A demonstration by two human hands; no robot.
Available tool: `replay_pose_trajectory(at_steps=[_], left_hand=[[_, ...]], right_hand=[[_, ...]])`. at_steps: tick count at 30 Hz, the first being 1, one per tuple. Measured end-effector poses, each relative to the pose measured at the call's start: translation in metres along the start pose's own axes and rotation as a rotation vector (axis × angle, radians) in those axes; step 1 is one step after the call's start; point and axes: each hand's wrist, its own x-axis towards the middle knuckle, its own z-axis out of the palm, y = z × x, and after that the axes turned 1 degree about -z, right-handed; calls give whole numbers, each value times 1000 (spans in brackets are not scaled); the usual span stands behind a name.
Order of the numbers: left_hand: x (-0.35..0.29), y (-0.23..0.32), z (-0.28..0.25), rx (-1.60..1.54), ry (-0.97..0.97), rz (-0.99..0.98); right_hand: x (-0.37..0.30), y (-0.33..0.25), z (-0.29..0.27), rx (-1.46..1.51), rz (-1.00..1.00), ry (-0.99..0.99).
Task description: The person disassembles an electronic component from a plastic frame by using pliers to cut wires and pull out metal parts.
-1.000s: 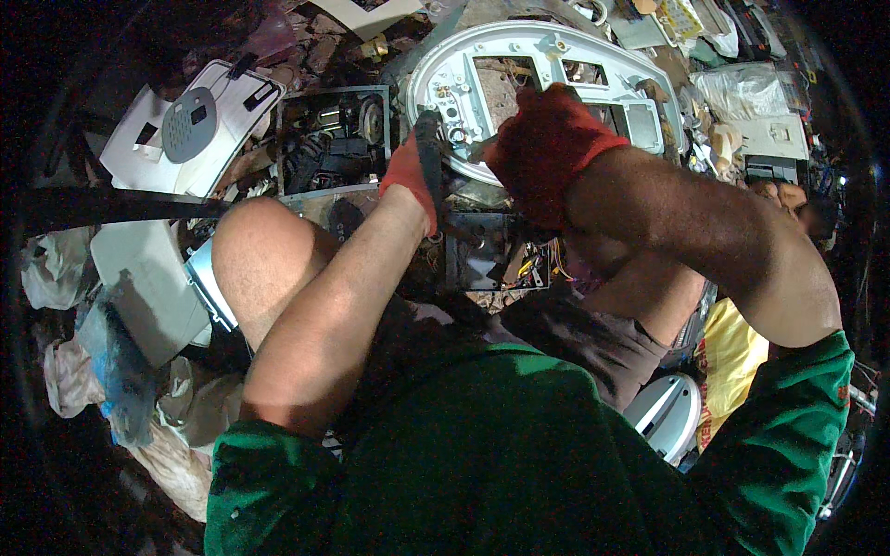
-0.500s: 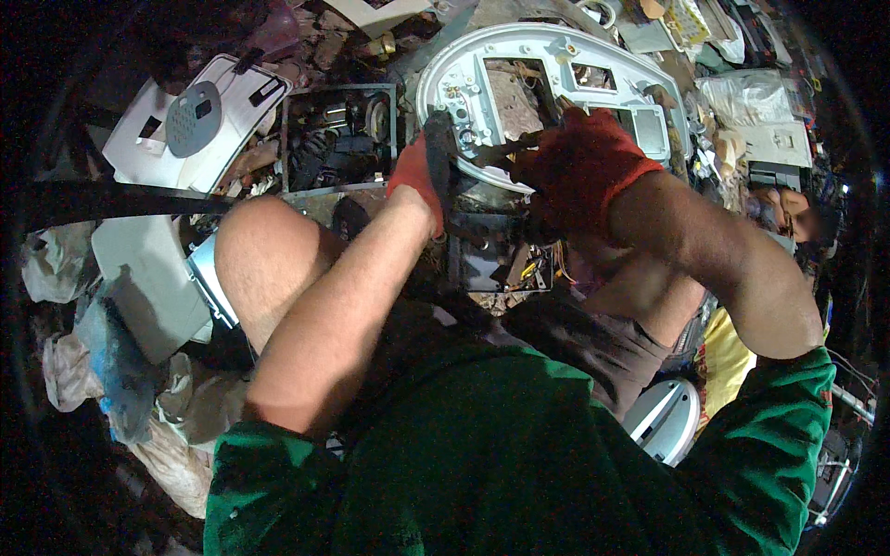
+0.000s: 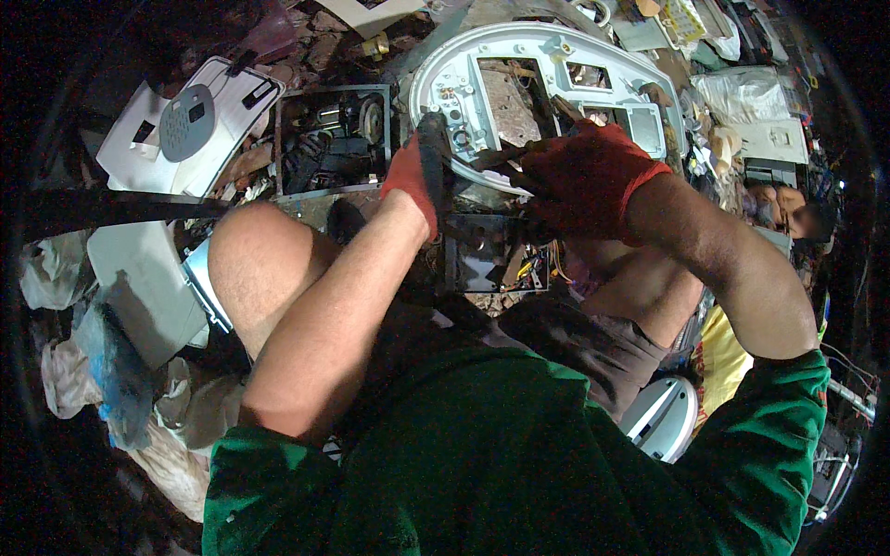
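A white plastic casing panel [image 3: 547,42], rounded at its left end, lies ahead of me with square cut-outs and small moulded posts. My left hand [image 3: 419,171], in a red glove with a dark palm, is closed on the panel's near left rim. On the panel's near edge, my right hand [image 3: 598,176], also in a red glove, has its fingers curled round a dark elongated tool [image 3: 499,157]. The tool points left toward the rim, and its exact kind is hard to make out in shadow. Most of the right fingers are in the dark.
An open metal frame with a motor-like part [image 3: 334,120] stands left of my hands. Beyond it lies a white panel [image 3: 232,83] with a grey oval piece [image 3: 188,123]. A dark box with coloured wires [image 3: 496,255] sits between my knees. Plastic bags [image 3: 120,361] lie at far left.
My right hand has shifted slightly right and toward me, its tool still pointing left. The left hand keeps its place on the rim. The whole view has moved a little.
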Motion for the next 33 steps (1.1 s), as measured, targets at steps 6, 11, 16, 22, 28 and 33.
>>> replay_pose_trajectory(at_steps=[6, 11, 16, 22, 28, 33], left_hand=[[-6, -2, 9, 55, 117, 79], [-8, -1, 8, 79, 92, 84], [-5, 0, 3, 26, 18, 36], [-2, -1, 4, 104, 74, 109], [-10, 0, 8, 59, 113, 51], [-16, -2, 16, 54, 108, 58]], right_hand=[[-3, 1, 9, 40, 9, 67], [-4, 2, 11, 29, -5, 70], [-3, 0, 19, 58, 17, 95], [-4, 0, 19, 102, -1, 87], [-2, -6, 16, 142, 2, 116], [-2, -14, -2, 183, 50, 10]])
